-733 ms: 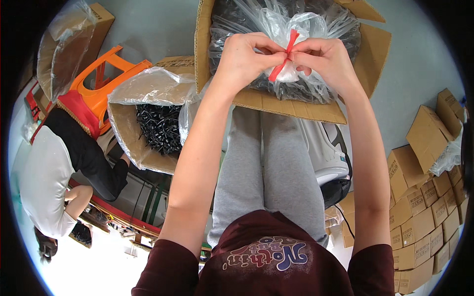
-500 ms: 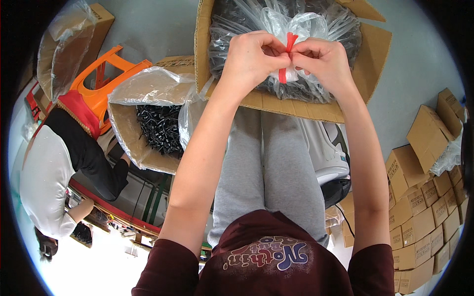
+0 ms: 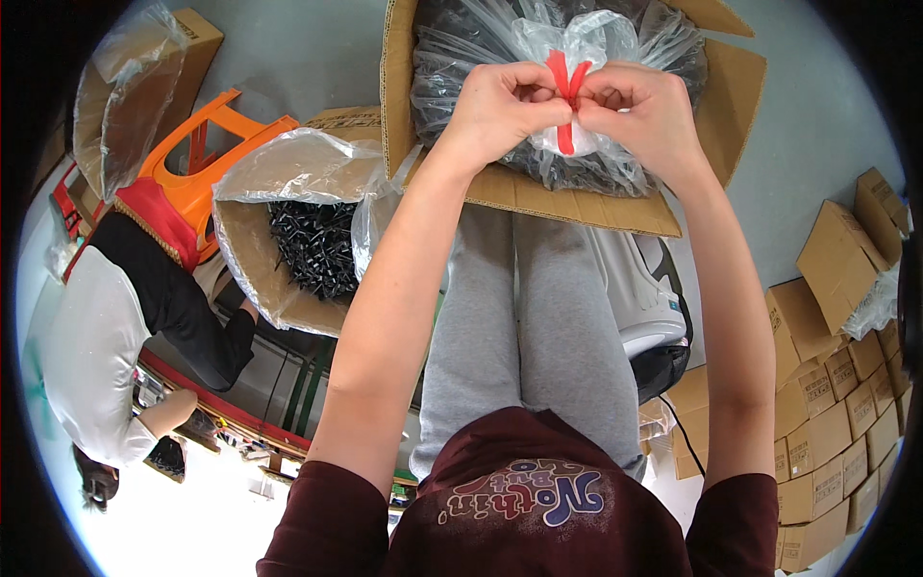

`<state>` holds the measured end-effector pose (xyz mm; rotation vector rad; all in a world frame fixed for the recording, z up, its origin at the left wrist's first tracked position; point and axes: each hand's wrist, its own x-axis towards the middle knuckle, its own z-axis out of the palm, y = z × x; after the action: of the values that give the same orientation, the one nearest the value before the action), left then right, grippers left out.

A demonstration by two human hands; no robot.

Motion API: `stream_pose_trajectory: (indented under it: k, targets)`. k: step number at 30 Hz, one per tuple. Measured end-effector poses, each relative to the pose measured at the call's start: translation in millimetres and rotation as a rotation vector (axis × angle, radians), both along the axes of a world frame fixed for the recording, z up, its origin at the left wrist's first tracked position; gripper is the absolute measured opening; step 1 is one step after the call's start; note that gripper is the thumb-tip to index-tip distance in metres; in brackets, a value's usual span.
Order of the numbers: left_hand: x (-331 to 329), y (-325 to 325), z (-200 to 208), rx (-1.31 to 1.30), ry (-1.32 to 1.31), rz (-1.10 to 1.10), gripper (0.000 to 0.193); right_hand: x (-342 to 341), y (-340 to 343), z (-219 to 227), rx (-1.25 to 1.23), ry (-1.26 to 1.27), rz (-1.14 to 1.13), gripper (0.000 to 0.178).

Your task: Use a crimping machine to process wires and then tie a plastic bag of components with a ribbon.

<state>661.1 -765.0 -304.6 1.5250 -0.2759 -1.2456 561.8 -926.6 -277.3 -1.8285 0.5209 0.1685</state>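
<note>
A red plastic tie is wound about the gathered neck of a clear plastic bag. Both of my hands meet at it, fingertips almost touching. My left hand pinches the tie from the left, and my right hand pinches it from the right. Two red ends stick up between them and one strip hangs below. The bag fills an open cardboard box in front of my legs; dark contents show dimly through the plastic. My fingers hide the crossing of the tie.
Left of my legs stands a plastic-lined box holding many small black parts. An orange stool is beyond it, near a bent-over co-worker. A white chair-like object stands by my right leg. Cardboard boxes are stacked at right.
The red ends now stand up in a spread V above my fingers, where they were bunched together. Both hands stay at the bag's neck, shifted slightly right in the picture.
</note>
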Motion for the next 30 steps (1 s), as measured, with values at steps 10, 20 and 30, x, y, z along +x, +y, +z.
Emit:
stream_pose_trajectory:
  k: [10, 20, 30]
  targets:
    - [-8, 4, -11, -0.096, 0.275, 0.206, 0.016, 6, -4, -4, 0.165, 0.094, -0.068, 0.016]
    - [-5, -2, 8, -0.019, 0.040, 0.136, 0.015, -3, -2, -1, 0.244, 0.164, -0.146, 0.017]
    - [-11, -10, 16, 0.088, -0.392, 0.095, 0.018, -10, 6, -13, 0.247, 0.055, -0.191, 0.015]
